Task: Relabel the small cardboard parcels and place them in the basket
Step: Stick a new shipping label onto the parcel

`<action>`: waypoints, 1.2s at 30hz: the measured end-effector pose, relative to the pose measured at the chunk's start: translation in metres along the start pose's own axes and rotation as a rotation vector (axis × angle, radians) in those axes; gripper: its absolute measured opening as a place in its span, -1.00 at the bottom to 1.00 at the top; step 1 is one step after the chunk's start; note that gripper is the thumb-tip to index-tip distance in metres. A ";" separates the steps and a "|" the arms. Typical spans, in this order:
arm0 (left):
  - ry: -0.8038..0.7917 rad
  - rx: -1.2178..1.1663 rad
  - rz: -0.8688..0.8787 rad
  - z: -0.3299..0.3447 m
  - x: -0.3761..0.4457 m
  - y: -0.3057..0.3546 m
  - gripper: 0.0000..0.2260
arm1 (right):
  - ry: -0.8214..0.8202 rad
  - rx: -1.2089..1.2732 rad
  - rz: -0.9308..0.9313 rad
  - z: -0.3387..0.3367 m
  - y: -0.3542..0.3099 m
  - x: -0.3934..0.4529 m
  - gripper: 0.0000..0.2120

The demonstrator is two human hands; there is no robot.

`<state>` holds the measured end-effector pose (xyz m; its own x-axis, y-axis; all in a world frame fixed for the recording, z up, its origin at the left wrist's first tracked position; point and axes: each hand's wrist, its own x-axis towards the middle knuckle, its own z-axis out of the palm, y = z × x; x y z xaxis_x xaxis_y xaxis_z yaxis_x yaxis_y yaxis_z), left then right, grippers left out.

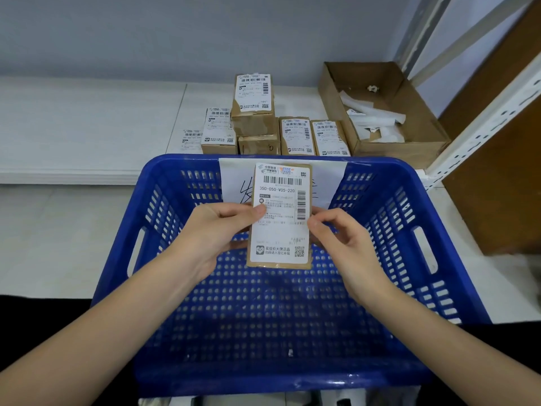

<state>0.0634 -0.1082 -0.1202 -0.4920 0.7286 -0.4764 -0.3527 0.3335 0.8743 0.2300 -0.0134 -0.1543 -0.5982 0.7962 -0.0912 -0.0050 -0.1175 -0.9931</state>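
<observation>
Head view: one small cardboard parcel [280, 218] is held upright over the blue basket [439, 259], label [281, 230] facing the camera. Left grip [216, 230] is clamped on the parcel's left edge, thumb laid across the label face, fingers behind. Right grip [336, 238] is pinched on the parcel's right edge near mid-height, thumb and forefinger together on it, remaining fingers loosely curled. Parcel is above the basket floor, not touching it as far as can be told. A white sheet with handwriting [328, 183] is hung on the basket's far wall, partly covered by the parcel. Behind the basket, a cluster of labelled parcels [263, 124] is stacked on the white worktop [87, 127]. To the right of it, an open cardboard box [409, 145] with white paper strips [377, 118] inside is seen. A white metal rack upright [483, 124] is seen at far right.
</observation>
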 end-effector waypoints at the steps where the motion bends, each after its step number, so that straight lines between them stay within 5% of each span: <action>1: 0.003 0.000 0.000 0.001 0.000 0.000 -0.86 | 0.005 0.004 0.003 0.000 0.000 0.000 -0.91; 36: 0.084 0.038 0.026 0.006 0.004 -0.011 -0.93 | 0.067 -0.020 0.093 0.003 -0.005 -0.002 -0.90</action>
<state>0.0695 -0.1055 -0.1312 -0.5658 0.6852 -0.4586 -0.3093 0.3393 0.8884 0.2291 -0.0159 -0.1490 -0.5405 0.8201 -0.1876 0.0648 -0.1817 -0.9812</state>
